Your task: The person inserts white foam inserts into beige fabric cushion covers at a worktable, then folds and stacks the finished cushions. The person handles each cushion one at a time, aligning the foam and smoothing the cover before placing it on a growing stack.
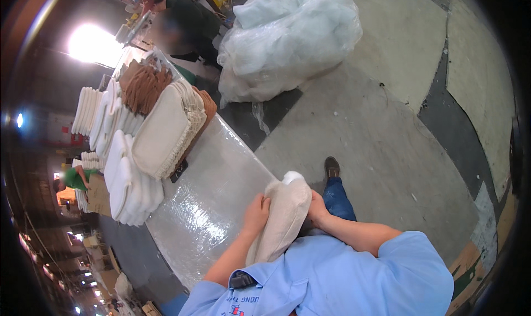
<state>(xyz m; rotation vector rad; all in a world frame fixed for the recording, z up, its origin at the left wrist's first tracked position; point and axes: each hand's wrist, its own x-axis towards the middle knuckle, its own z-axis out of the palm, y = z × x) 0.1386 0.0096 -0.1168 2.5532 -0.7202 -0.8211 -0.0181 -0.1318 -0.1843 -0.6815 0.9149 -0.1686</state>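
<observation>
both hands, left and right, fingers clenched on one cushion; many cushions stacked on counter, this one not yet.

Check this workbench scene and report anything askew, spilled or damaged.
Nothing looks spilled or damaged. Both hands, left hand and right hand, grip a beige cushion at the plastic-covered table. The one oddity: a huge clear plastic bag slumps on the floor beside the table.
</observation>
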